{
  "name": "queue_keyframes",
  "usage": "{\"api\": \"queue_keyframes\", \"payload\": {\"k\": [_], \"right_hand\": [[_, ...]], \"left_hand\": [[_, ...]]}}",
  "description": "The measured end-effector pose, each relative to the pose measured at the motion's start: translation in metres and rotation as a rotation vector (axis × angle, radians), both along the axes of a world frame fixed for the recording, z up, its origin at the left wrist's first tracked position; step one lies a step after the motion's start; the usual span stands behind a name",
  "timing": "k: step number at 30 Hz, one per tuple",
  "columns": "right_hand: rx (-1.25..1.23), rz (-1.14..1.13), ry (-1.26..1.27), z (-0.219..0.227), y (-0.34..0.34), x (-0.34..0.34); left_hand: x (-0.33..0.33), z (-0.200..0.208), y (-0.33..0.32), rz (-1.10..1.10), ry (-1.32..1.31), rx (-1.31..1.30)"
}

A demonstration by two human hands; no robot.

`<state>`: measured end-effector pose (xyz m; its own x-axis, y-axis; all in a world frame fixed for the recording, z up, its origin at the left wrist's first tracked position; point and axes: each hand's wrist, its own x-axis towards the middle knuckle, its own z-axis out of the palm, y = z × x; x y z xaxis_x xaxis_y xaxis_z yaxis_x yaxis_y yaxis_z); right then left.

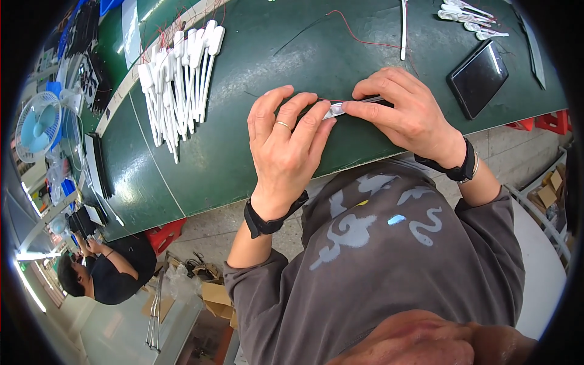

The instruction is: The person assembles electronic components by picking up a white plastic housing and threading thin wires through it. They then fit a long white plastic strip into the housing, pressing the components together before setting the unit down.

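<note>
Between my two hands, just above the near edge of the green table [225, 164], is a small white plastic piece [335, 110] with a shiny, clear-looking part. My left hand [285, 140] pinches its left end between thumb and fingers. The fingertips of my right hand [407, 112] close on its right end. A thin red wire [331, 100] runs along the piece between the fingertips, and a dark strand shows beside it. My fingers cover most of the piece, so its full shape is hidden.
A pile of white paddle-ended sticks [182, 79] with red wires lies left. Ahead are a single white stick [403, 30] and a loose red wire [350, 30]. A black phone [478, 79] and more small white pieces [468, 15] lie right. Far left, a person [115, 267] sits near a fan [38, 128].
</note>
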<state>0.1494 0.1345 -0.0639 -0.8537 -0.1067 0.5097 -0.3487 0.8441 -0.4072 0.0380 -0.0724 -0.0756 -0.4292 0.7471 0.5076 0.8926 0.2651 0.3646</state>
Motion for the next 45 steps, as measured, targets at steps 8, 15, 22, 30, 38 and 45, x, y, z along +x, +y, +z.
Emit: {"api": "queue_keyframes", "payload": {"k": [8,15,22,30,38,45], "right_hand": [[-0.049,-0.060,0.006,0.004,0.010,0.006],[-0.064,-0.124,-0.041,0.004,0.000,0.016],[-0.115,-0.246,-0.097,0.006,-0.010,0.010],[-0.151,-0.199,-0.117,0.004,-0.009,0.007],[-0.126,-0.179,-0.099,0.004,-0.008,0.008],[-0.094,-0.157,-0.086,0.002,-0.005,0.007]], "left_hand": [[-0.001,0.004,0.001,-0.018,-0.035,0.005],[-0.003,0.019,0.011,-0.094,-0.020,-0.121],[-0.005,0.016,0.011,-0.153,-0.222,-0.171],[-0.005,0.022,0.012,-0.122,-0.144,-0.186],[-0.010,0.036,0.016,-0.128,-0.091,-0.242],[-0.029,0.038,0.015,-0.151,-0.057,-0.240]]}}
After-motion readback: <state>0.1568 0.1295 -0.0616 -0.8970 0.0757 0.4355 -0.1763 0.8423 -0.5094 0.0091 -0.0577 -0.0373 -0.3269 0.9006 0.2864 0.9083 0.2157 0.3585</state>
